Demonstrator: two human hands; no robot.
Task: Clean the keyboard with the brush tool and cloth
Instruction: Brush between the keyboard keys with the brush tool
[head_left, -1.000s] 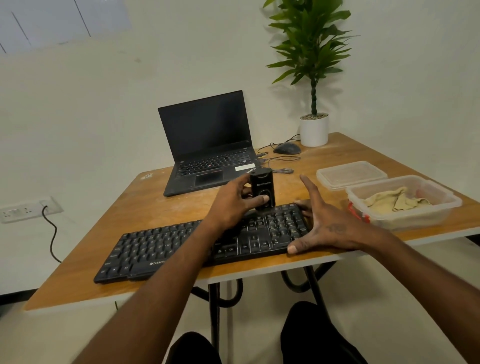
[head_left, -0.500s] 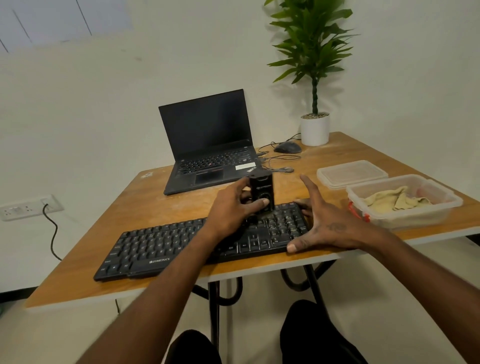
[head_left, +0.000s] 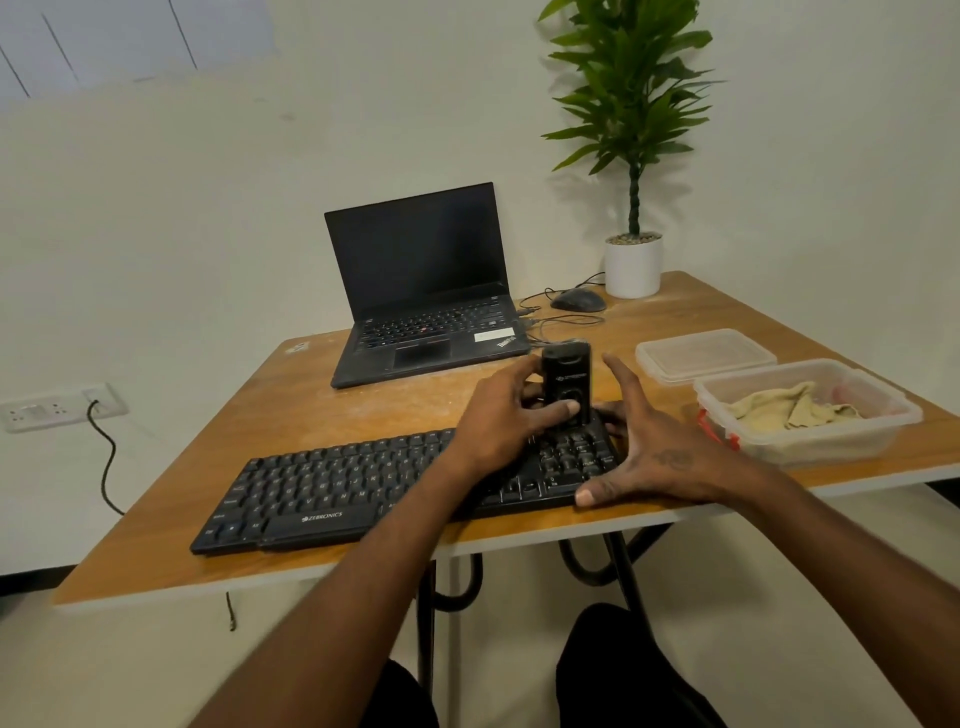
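The black brush tool was held upright in the left hand, whose grip was closed around its body, thumb across the front, with its lower end down on the right-hand keys of the keyboard. The bristles themselves could not be made out behind the fingers. The right hand was laid with fingers spread against the keyboard's right end, its grip apart and nothing clasped, the thumb pressed at the front edge.

The keyboard lay along the near edge of the counter; the cloth was left crumpled in the open plastic container to the right, untouched.

For the brushing to be done well, the tool would best be kept upright and drawn along the gaps between key rows, while the keyboard was braced so it could not slide off the edge.
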